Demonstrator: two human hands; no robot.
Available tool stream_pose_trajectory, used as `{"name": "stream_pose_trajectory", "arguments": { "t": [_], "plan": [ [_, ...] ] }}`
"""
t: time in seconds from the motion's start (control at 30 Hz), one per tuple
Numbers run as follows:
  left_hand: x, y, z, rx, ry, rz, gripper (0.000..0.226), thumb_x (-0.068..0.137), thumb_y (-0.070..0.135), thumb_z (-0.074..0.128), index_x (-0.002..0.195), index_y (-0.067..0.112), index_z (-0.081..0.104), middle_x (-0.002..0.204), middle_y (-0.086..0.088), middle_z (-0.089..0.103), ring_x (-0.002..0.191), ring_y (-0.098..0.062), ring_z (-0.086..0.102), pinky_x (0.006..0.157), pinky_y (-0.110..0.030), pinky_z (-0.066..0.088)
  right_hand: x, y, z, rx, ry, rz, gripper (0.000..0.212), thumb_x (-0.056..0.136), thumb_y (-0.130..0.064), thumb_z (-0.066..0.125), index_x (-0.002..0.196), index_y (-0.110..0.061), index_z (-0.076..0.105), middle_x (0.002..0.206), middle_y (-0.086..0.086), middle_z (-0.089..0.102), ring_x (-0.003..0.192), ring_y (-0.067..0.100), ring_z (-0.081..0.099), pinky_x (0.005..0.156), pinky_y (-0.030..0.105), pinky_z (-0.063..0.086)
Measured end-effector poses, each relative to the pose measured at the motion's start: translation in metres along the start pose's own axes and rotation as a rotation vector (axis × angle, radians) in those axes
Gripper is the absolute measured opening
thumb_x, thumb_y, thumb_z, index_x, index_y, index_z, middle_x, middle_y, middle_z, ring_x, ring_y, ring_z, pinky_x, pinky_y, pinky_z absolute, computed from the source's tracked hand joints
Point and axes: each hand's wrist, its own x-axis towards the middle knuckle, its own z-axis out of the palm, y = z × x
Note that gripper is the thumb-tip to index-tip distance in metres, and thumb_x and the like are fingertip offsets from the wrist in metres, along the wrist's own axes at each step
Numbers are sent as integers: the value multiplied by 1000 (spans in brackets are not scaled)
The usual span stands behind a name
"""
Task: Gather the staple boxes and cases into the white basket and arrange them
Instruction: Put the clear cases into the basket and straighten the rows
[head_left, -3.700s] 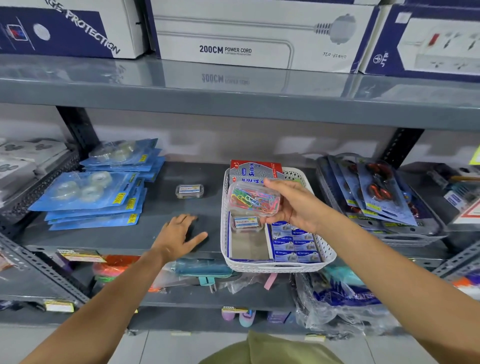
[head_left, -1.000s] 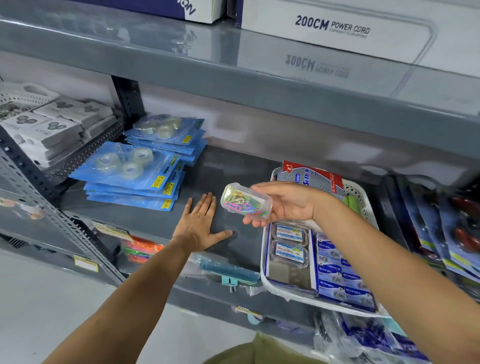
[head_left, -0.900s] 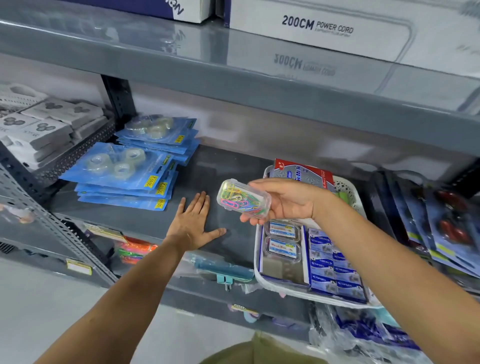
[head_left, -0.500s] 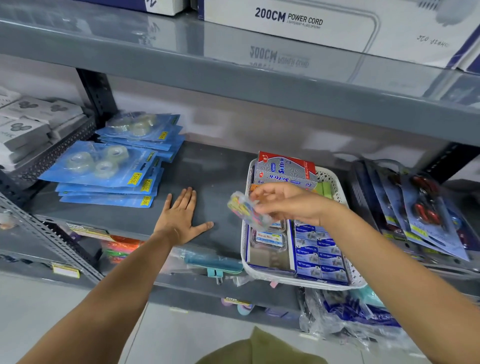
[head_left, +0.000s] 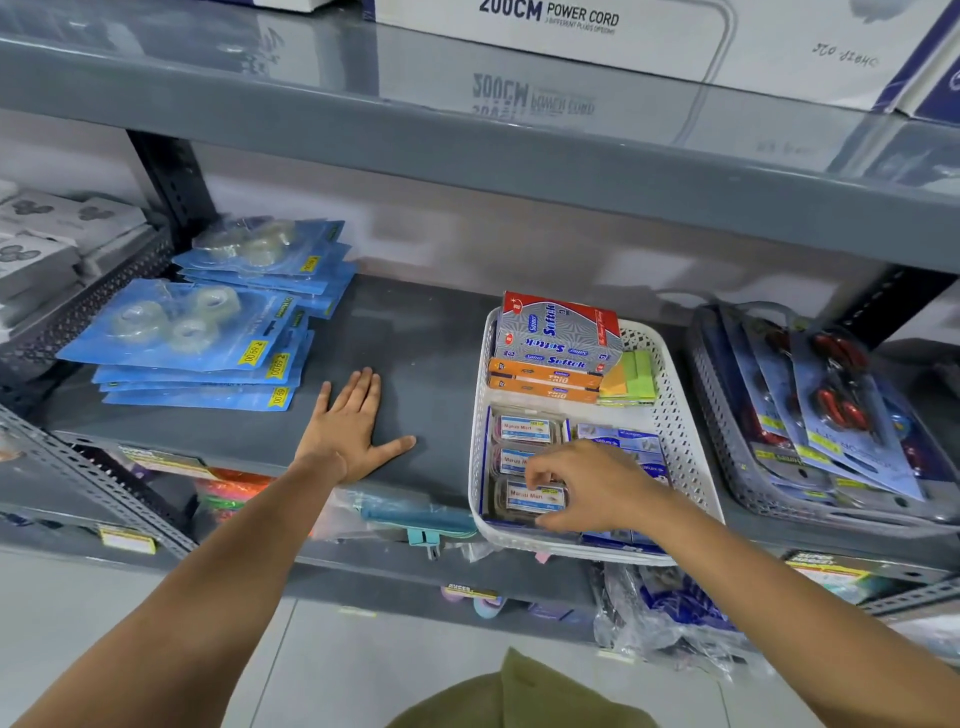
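Observation:
A white basket (head_left: 680, 415) stands on the grey shelf (head_left: 426, 338). Down its left side lie three clear cases with white labels in a column; small blue staple boxes (head_left: 618, 439) fill the right side. My right hand (head_left: 592, 488) reaches into the basket's front left, thumb and fingers closed around the nearest clear case (head_left: 532, 498), which rests in the basket. The wrist hides the front staple boxes. My left hand (head_left: 353, 426) lies flat and empty on the shelf, left of the basket.
A red-and-grey Softek box (head_left: 556, 327), orange boxes (head_left: 540, 382) and green sticky notes (head_left: 631, 376) fill the basket's back. Blue tape packs (head_left: 197, 332) are stacked at left. A grey basket of scissors packs (head_left: 810, 410) stands at right. A shelf runs overhead.
My right hand has come down from above the shelf with the clear case of coloured clips and set it in the basket's front left corner. My left hand has stayed flat on the shelf.

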Motion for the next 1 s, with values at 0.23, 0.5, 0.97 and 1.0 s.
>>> {"name": "stream_pose_trajectory", "arguments": {
  "t": [0.23,0.5,0.97,1.0],
  "plan": [
    [0,0,-1,1,-10,-6,116,63,87,-6,151,12,-11,161,-3,-11,148,-16,-11,120,-46,-7,0,-2,1,-115,35,-61,37,76,-51,67,109,-36,60,112,-8,67,103,19,58,76,34,46],
    [0,1,0,-1,-7,-9,112,68,85,2,151,11,-9,162,-4,-9,148,-15,-10,120,-45,-7,-2,-2,1,-94,42,-73,38,78,-49,66,112,-35,65,110,-10,68,105,17,59,79,33,46],
    [1,1,-1,16,-11,-11,118,61,87,-9,151,11,-10,162,-4,-10,148,-16,-11,120,-46,-6,-1,1,10,-92,54,-62,40,77,-48,60,116,-39,60,117,-16,60,111,11,54,74,30,42],
    [1,1,-1,18,-12,-12,118,61,87,-9,151,11,-10,162,-4,-10,148,-16,-11,120,-46,-6,-2,3,11,-75,60,-57,39,78,-48,59,116,-39,60,119,-16,59,113,11,53,76,31,44]
  ]
}}
